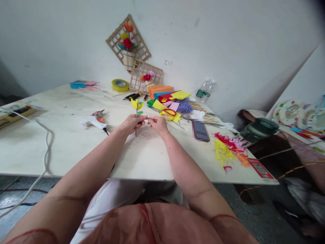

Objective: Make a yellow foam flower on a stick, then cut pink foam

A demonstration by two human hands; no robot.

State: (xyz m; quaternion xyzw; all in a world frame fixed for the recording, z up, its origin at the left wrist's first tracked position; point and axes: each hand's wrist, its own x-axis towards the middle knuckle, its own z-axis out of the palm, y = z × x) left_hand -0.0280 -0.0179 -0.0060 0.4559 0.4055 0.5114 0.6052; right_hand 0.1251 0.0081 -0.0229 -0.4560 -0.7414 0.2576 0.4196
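Note:
My left hand (132,123) grips a thin stick upright over the white table (63,142). At the stick's top sits a yellow felt flower (137,104). My right hand (157,123) is just to the right of it, fingertips pinched near the stick, apparently on a thin strand that is too small to make out. A small green scrap (140,112) lies behind the hands.
A white glue gun (93,120) with its cord lies left of my hands. Felt sheets (167,95), scissors (169,113), skewers and a tape roll (120,85) sit at the back. Felt offcuts (228,149) lie at right. Wooden grids with flowers lean on the wall.

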